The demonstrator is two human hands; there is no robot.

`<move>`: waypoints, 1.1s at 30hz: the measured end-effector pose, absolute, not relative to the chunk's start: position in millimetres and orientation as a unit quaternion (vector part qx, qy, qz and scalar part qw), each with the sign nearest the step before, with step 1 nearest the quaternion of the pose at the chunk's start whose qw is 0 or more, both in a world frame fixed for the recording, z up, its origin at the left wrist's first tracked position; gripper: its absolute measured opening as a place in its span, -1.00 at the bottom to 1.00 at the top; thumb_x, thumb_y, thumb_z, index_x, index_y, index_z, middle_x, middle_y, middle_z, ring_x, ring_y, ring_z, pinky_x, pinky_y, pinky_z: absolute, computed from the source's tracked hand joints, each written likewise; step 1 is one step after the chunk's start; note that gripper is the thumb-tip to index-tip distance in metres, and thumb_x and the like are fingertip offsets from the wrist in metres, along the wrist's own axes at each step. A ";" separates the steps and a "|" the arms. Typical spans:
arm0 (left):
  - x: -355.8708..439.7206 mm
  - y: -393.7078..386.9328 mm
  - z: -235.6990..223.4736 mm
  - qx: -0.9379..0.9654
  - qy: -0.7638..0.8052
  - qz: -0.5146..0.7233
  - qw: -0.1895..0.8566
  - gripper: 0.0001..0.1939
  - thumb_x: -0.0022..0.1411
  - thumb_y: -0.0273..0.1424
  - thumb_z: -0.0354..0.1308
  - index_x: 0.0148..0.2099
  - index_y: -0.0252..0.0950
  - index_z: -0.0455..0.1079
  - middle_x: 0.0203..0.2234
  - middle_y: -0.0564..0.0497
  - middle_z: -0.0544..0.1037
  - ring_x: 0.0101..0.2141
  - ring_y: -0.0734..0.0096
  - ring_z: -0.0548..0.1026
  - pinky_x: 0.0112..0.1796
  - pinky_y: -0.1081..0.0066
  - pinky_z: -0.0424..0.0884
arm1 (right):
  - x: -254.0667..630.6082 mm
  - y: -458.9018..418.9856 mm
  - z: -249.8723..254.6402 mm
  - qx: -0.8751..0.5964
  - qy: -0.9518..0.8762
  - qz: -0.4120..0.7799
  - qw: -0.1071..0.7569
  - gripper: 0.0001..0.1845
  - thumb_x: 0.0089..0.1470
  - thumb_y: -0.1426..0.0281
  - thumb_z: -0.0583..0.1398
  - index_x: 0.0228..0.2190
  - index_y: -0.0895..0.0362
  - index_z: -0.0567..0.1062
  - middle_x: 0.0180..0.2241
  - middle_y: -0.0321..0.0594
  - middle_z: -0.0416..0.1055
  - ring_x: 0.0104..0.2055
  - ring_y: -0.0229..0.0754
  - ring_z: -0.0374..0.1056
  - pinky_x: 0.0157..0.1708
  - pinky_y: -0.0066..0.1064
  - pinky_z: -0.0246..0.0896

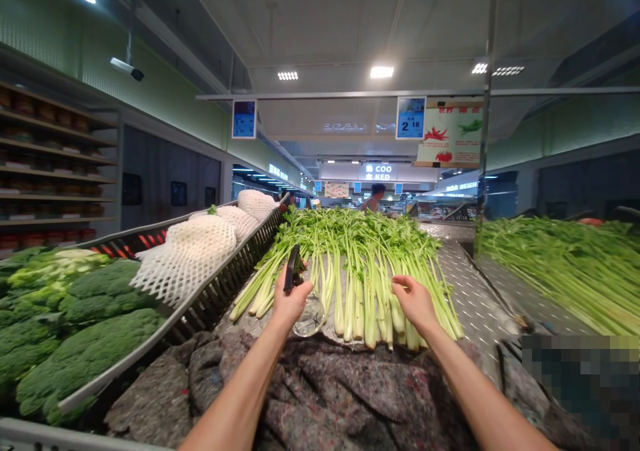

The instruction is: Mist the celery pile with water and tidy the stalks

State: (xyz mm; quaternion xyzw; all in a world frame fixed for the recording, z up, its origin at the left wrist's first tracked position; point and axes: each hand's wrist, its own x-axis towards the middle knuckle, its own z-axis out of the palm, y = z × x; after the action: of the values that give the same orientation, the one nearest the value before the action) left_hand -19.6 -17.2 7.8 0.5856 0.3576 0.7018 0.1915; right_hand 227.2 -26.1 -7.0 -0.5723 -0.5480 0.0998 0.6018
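Note:
My left hand (291, 304) is closed around a spray bottle with a black trigger head (293, 269) and a clear round body (311, 317). It is over the left part of a wide spread of celery (345, 284), whose leafy tops point away from me and whose pale stalk ends face me. My right hand (415, 302) is just above the stalks on the right, its fingers loosely bent and nothing visible in them. Whether its fingertips touch the celery I cannot tell. A grey-brown felt blanket (340, 397) lies bunched below both forearms.
Left, a black crate (220, 297) borders broccoli (113, 287) and produce in white foam nets (200, 244). A mirror (555, 277) reflects greens on the right. Bare metal tread plate (473, 287) shows beside the celery. Price signs (411, 119) hang overhead; a person (375, 197) is far back.

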 end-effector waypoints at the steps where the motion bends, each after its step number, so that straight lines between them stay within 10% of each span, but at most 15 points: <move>1: -19.4 -18.8 8.5 0.589 0.356 0.701 0.188 -0.69 -0.20 -0.50 0.05 -0.28 -0.28 0.33 -0.71 0.19 0.23 -0.63 0.48 0.28 -0.31 0.33 0.31 | 229.7 -24.7 -7.6 -0.576 -0.543 0.094 0.603 -0.69 -0.20 0.31 0.09 -0.36 0.19 0.44 -0.31 -0.14 0.43 -0.32 -0.15 0.36 -0.22 -0.28 0.17; 33: -5.7 -37.5 9.8 0.677 0.302 0.626 0.244 -0.67 -0.16 -0.50 0.05 -0.23 -0.32 0.33 -0.44 0.06 0.44 -0.48 0.46 0.37 -0.31 0.39 0.29 | 249.8 -21.2 -11.4 -0.671 -0.444 0.037 0.593 -0.63 -0.21 0.35 0.05 -0.32 0.21 0.46 -0.28 -0.12 0.43 -0.28 -0.13 0.34 -0.28 -0.35 0.17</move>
State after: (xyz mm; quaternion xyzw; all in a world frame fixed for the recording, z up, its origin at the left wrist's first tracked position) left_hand -5.7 -37.5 9.8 0.6766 0.3018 0.6257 0.2442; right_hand 249.8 -21.2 -11.4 -0.6707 -0.4435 0.0368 0.5934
